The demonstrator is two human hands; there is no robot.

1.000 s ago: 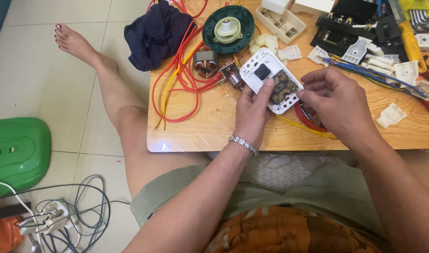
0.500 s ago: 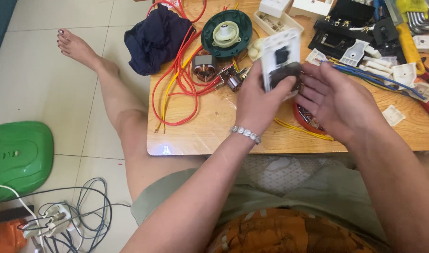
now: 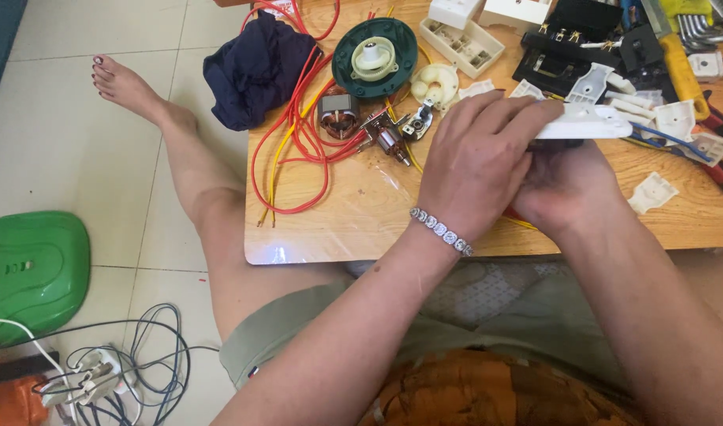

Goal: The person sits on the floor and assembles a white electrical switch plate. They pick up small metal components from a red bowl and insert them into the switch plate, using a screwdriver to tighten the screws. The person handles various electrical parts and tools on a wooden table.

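Both my hands hold a white switch plate (image 3: pixel 586 122) flat over the low wooden table (image 3: pixel 353 213). My left hand (image 3: pixel 480 162), with a silver bracelet at the wrist, lies on top of the plate with fingers stretched across it. My right hand (image 3: pixel 570 189) cups the plate from below. The dark underside of the plate is mostly hidden between the hands.
On the table lie red and yellow wires (image 3: pixel 298 134), a small motor armature (image 3: pixel 338 114), a green round housing (image 3: pixel 375 55), a dark cloth (image 3: pixel 255 67), white plastic parts (image 3: pixel 653 193) and tools (image 3: pixel 681 59). A green cover (image 3: pixel 30 272) and a cable bundle (image 3: pixel 117 371) sit on the floor.
The switch plate has turned from facing up, through upright, to lying flat with its white face up. My left hand moved on top of it, my right hand underneath.
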